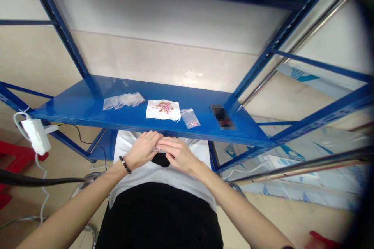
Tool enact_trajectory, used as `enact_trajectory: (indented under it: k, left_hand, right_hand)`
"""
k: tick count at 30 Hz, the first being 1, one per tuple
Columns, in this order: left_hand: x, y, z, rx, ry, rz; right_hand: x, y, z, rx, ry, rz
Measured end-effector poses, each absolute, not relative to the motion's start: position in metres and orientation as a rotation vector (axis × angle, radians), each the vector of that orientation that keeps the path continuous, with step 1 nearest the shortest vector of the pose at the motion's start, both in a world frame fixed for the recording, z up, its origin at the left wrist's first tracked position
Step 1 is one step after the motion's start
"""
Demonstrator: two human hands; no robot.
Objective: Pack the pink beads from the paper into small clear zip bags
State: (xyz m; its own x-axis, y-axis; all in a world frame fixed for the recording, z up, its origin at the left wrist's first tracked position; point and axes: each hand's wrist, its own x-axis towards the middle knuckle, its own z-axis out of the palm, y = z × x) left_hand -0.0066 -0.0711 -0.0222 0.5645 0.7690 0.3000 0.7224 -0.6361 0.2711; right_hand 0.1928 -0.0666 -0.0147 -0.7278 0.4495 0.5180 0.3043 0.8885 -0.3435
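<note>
My left hand [147, 146] and my right hand [177, 152] meet just below the front edge of the blue shelf [87, 103], over my lap. Their fingers are closed together on a small clear plastic bag [157, 147], mostly hidden by them. Beyond the hands, a white paper [150, 113] on the shelf carries a heap of small pink and gold beads [164, 106]. Right of the paper lies a zip bag [190, 117] with a few beads in its lower corner. Several flat clear zip bags [124, 101] are fanned out at the left.
A blurred-out dark object [222, 116] lies on the shelf's right side. Blue uprights [70, 42] frame the shelf. A white power strip [36, 136] hangs at the left corner, with cables below. Red stools [17, 155] and wrapped panels [292, 155] stand around.
</note>
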Motion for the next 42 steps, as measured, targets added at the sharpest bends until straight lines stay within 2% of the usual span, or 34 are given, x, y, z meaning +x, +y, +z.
enact_trajectory:
  k: [21, 28, 36, 42]
  left_hand:
    - [-0.006, -0.064, -0.032, 2.781, 1.075, 0.729]
    - [0.009, -0.07, -0.045, 2.871, 0.958, 0.644]
    - [0.002, -0.071, -0.032, 2.797, 0.955, 0.62]
    - [0.008, -0.067, -0.044, 2.903, 0.975, 0.557]
  right_hand:
    - [0.185, -0.074, -0.011, -0.6, -2.729, 0.248]
    - [0.178, -0.083, -0.037, -0.807, -2.887, 0.143]
    - [0.179, -0.087, -0.026, -0.761, -2.862, 0.064]
    - [0.175, -0.086, -0.038, -0.828, -2.865, 0.046]
